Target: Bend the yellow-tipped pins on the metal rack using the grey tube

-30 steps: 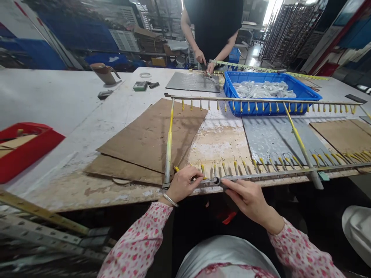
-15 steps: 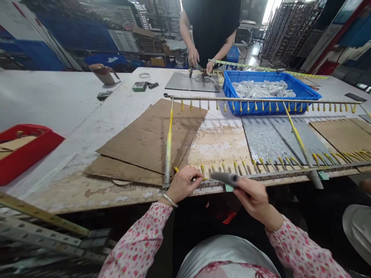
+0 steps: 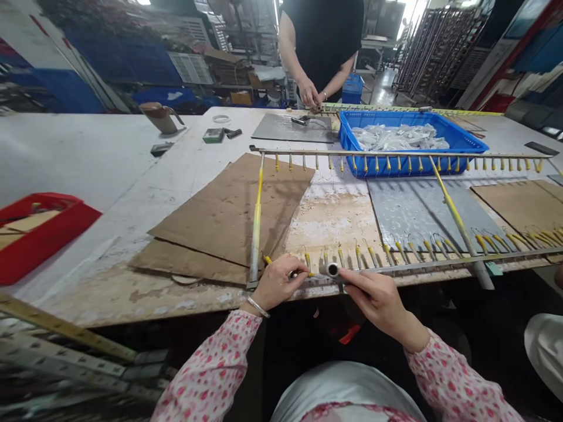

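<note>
My left hand (image 3: 281, 280), with a bracelet at its wrist, is pinched at the frame's near bar (image 3: 407, 266); a small dark piece shows between thumb and finger, too small to name. To its right my right hand (image 3: 373, 293) grips a grey metal tube (image 3: 333, 269), whose round open end now faces me over the near bar. The bar carries a row of yellow-tipped hooks (image 3: 358, 253). A yellow and grey side post (image 3: 256, 225) joins it to the far bar (image 3: 378, 153).
Brown cardboard sheets (image 3: 229, 211) lie left of the post. A blue crate (image 3: 404, 140) of clear plastic pieces stands beyond the far bar, a red bin (image 3: 44, 228) at far left. Across the table, a person in black (image 3: 325, 47) works with both hands.
The tube in my right hand has swung from lying sideways to pointing its end at me, and the hand moved slightly left. The person opposite has brought both hands together, leaving a tool on the plate.
</note>
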Demonstrator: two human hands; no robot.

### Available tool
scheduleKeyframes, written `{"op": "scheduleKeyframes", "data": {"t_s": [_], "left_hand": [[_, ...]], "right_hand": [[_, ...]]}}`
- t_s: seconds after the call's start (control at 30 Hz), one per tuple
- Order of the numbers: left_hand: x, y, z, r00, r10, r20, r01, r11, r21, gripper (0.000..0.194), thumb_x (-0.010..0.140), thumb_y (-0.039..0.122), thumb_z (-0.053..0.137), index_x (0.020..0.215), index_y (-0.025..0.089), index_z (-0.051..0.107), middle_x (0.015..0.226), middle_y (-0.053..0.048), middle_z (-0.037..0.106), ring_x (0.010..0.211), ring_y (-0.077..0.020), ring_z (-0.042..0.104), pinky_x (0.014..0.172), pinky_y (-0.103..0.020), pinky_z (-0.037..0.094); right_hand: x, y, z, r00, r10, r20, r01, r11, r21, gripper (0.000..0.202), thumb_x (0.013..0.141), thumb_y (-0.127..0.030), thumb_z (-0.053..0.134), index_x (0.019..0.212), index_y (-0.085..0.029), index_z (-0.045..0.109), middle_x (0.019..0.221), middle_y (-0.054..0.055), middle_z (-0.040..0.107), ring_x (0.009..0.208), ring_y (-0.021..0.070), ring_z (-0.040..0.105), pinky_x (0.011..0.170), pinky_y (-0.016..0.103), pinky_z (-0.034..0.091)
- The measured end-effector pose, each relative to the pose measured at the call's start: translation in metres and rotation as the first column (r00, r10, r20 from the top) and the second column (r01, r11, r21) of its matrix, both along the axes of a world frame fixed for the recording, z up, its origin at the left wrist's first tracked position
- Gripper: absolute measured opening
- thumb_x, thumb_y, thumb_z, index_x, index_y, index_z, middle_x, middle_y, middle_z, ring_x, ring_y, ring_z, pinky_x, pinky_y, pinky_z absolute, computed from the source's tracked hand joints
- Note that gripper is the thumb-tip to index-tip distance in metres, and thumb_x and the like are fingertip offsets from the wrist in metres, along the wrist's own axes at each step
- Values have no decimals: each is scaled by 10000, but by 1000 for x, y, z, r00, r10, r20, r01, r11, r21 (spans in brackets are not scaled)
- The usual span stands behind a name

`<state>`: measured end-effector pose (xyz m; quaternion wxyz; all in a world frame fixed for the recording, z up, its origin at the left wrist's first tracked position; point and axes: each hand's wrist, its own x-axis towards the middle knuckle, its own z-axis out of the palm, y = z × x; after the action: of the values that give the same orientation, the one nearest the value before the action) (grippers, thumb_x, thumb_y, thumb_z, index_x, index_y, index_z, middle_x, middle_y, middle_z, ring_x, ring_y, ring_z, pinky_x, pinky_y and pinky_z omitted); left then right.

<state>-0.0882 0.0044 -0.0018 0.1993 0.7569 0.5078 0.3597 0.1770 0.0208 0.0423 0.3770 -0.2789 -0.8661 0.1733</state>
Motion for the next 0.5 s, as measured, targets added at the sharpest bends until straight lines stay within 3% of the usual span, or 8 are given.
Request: {"op": "scheduleKeyframes", "data": {"t_s": [0.1,0.23,0.3,0.4,0.5], "left_hand": [[-1,0,0,1000,-4,3,4,1000,4,117,896,204,568,845,181,671,794,-33,664,791,-171,563,738,-295,424],[-1,1,1,1000,-22,-5,22,1000,3,118,892,196,566,833,180,667,779,-30,659,782,-167,564,732,-290,426],[-1,1,1,1000,-26,-3,26,1000,-2,120,894,201,564,831,180,664,786,-34,661,788,-169,567,736,-292,428],[-1,1,3,1000,-24,1,24,1000,-3,129,899,213,556,826,181,657,785,-37,655,788,-171,569,735,-294,429],[-1,1,4,999,-22,-24,21,1000,-4,139,904,223,550,823,184,656,776,-37,649,787,-176,567,728,-294,427]], "right_hand": [[0,1,0,990,30,-140,-27,999,30,311,973,-210,522,1272,-220,608,751,29,647,608,135,584,567,235,443],[-1,2,-6,996,-37,86,34,999,38,280,996,-258,499,1218,-201,660,649,11,602,548,126,552,531,220,409],[-2,1,-6,998,-33,62,32,999,13,286,992,-253,507,1237,-202,646,674,18,615,575,133,565,555,227,424],[-3,-1,-4,994,19,-109,-18,1000,11,304,984,-236,512,1270,-204,610,739,33,641,616,145,575,586,248,443],[-6,-1,-5,999,14,33,-16,999,38,290,998,-260,488,1243,-213,637,693,19,621,578,130,555,555,233,411]]}}
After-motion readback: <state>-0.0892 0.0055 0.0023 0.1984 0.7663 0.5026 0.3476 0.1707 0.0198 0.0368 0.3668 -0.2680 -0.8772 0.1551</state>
